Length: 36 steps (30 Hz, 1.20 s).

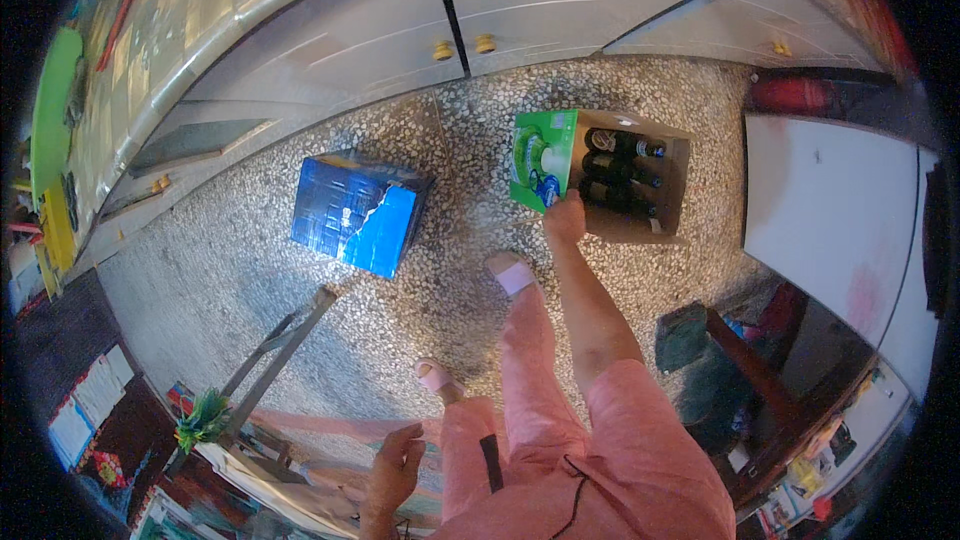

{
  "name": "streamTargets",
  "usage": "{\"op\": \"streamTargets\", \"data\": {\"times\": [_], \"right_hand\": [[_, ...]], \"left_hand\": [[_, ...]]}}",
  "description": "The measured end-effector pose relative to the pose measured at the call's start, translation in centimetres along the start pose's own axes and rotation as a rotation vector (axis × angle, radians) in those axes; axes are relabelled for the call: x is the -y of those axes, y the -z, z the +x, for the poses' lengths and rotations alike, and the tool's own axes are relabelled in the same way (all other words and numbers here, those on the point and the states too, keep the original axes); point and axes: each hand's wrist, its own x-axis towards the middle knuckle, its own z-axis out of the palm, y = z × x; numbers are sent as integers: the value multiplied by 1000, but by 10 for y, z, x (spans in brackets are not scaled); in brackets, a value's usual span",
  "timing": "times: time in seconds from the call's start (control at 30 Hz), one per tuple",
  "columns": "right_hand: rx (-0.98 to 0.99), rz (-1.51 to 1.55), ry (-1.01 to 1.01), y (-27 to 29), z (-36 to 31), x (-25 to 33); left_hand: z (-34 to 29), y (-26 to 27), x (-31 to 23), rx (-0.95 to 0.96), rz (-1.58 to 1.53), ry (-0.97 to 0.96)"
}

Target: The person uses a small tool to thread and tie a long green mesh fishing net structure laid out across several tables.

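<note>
My right hand (567, 220) reaches down and is closed on the near edge of a green cardboard box (545, 130). The box's open side shows its brown inside, where several dark glass bottles (622, 172) lie on their sides, necks to the right. My left hand (400, 460) hangs low beside my left leg, fingers loosely bent and apart, with nothing visible in it. To the left of the green box, a blue box (350, 212) with a torn-looking lighter patch rests on the speckled floor, apart from both hands.
Pale cabinets (370, 20) with yellow knobs run along the far side. A white panel (830, 210) stands at the right. Wooden furniture legs (285, 355) rise at the lower left, and a dark wooden piece (750, 365) stands at the lower right. My slippered feet are on the floor between.
</note>
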Motion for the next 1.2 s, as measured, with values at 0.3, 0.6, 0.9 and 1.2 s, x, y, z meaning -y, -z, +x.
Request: {"op": "streamTargets", "data": {"times": [0.3, 0.6, 0.9, 1.2], "right_hand": [[-46, 154, 192, -72, -1, 8], [89, 157, 175, -106, 3, 17], [215, 240, 158, -92, -18, 33], [533, -68, 620, -20, -110, -1]], "left_hand": [[-7, -2, 17, -24, -14, 68], [-8, -13, 26, -56, -70, 112], [-17, -8, 7, -106, -63, 56], [-78, 3, -24, -156, -160, 25]]}}
